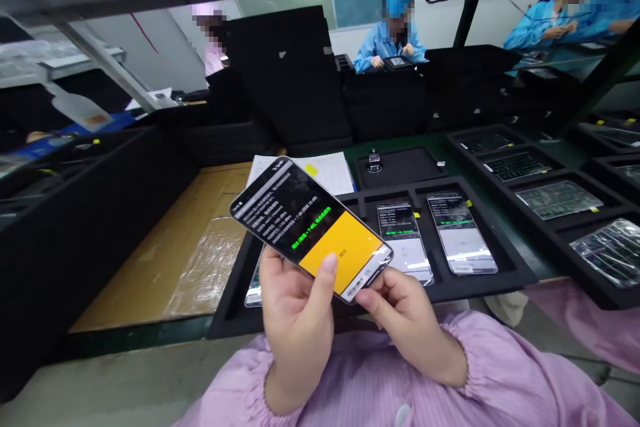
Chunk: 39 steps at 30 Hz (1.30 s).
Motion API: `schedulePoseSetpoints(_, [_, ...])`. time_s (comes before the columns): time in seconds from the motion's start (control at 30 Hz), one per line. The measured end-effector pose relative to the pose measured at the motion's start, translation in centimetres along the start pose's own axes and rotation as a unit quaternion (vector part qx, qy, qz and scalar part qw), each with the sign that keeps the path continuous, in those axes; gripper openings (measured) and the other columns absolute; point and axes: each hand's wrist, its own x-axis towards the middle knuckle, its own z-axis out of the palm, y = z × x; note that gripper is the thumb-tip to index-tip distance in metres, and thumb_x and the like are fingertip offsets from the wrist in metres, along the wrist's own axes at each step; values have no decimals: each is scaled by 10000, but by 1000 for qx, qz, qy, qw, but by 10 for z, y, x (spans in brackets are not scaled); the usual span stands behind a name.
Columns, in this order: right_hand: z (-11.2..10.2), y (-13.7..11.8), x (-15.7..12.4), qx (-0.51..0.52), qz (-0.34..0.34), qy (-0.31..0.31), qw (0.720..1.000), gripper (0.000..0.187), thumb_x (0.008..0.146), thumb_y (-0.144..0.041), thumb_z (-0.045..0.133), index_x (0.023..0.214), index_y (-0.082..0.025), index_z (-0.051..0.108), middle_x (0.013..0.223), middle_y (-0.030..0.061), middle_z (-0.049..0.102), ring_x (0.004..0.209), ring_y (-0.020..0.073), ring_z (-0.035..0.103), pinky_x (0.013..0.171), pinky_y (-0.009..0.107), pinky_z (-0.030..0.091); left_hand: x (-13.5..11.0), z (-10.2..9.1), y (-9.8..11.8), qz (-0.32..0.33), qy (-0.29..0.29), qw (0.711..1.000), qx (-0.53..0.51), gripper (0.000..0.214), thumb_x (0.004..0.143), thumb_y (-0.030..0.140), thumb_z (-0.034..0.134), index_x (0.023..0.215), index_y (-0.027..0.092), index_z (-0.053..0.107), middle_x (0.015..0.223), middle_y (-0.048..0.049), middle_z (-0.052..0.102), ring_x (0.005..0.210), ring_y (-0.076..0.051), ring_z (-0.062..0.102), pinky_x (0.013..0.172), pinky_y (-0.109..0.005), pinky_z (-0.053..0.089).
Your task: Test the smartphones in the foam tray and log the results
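Observation:
A smartphone [310, 213] is tilted in front of me, its screen lit with lines of white and green text above a yellow block. My left hand [300, 320] grips it from below, the thumb lying on the yellow area. At the phone's lower corner, my right hand [405, 320] pinches the edge between thumb and fingers. Behind it lies a black foam tray [515, 267] with more phones in its slots. Two lit ones, a middle phone [400, 233] and a right phone [460, 233], show plainly; another at the left is mostly hidden by my left hand.
Printed paper [330, 170] lies behind the phone. A second black tray [415, 167] carries a small metal object [374, 160]. More trays with wrapped phones [560, 199] line the right. Cardboard [150, 247] and a tall black box wall [125, 200] are left. Several co-workers sit beyond.

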Motion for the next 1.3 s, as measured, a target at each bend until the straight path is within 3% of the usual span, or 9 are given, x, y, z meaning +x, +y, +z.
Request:
schedulePoseSetpoints(0.23, [-18,-2,-9,-102,-62,12,993,395,951,-476,617,687,-199,518,576,-47,454,533,93,393,516,232,344,39,-23,-5,-35,33,999,3,449,799,273,779,1182,244,547,1187,-52,676,1143,-250,666,954,-383,586])
schedulePoseSetpoints(0.37, [-44,-6,-10,-87,-158,138,974,314,963,-377,634,710,-209,553,566,-57,457,513,95,409,618,266,450,67,-51,-21,-196,-147,966,87,578,728,313,799,1244,193,567,1193,-112,696,1198,-340,644,982,-508,566])
schedulePoseSetpoints(0.43, [-58,-6,-7,-78,-191,199,958,268,963,-341,644,740,-214,566,567,-60,467,520,95,427,636,270,444,66,-52,-31,-195,-207,942,177,551,778,341,719,1282,175,571,1244,-149,683,1284,-377,586,1001,-568,543])
schedulePoseSetpoints(0.63, [-76,-3,4,-17,-194,270,943,253,949,-379,657,778,-215,570,550,-56,455,491,95,419,516,250,340,25,5,-55,72,-206,869,443,653,856,189,524,1488,94,391,1593,-220,371,1557,-372,108,1234,-669,110])
schedulePoseSetpoints(0.73, [-74,-5,6,22,-206,295,933,267,945,-389,646,764,-215,553,562,-53,448,481,89,401,472,237,289,12,34,-58,54,-320,820,472,724,839,156,475,1523,5,289,1559,-288,388,1525,-416,207,1226,-670,142])
schedulePoseSetpoints(0.83, [-71,-7,6,58,-207,301,929,311,964,-374,578,714,-216,483,567,-44,443,490,95,399,467,236,281,10,49,-56,-56,-342,852,392,783,852,227,521,1546,5,236,1586,-297,329,1508,-415,271,1228,-613,218])
schedulePoseSetpoints(0.97, [-72,-14,4,80,-197,286,934,379,955,-389,514,645,-220,376,546,-30,453,466,103,351,445,247,261,18,63,-57,-223,-216,932,186,804,820,260,622,1531,113,277,1492,-241,487,1287,-346,577,1084,-526,456])
schedulePoseSetpoints(1.1, [-74,-27,-4,149,-77,195,966,408,851,-380,614,621,-219,319,584,-36,535,373,51,191,359,230,171,36,74,-59,-348,-224,909,50,445,662,119,705,1098,108,615,1011,-146,732,862,-274,719,829,-433,569])
schedulePoseSetpoints(1.3, [-64,-30,-20,264,141,-50,953,430,789,-456,700,634,-231,368,417,-110,329,335,35,94,328,188,113,48,75,-20,-258,-225,939,-43,374,706,124,696,1057,184,584,1097,-82,720,1043,-258,699,946,-439,547])
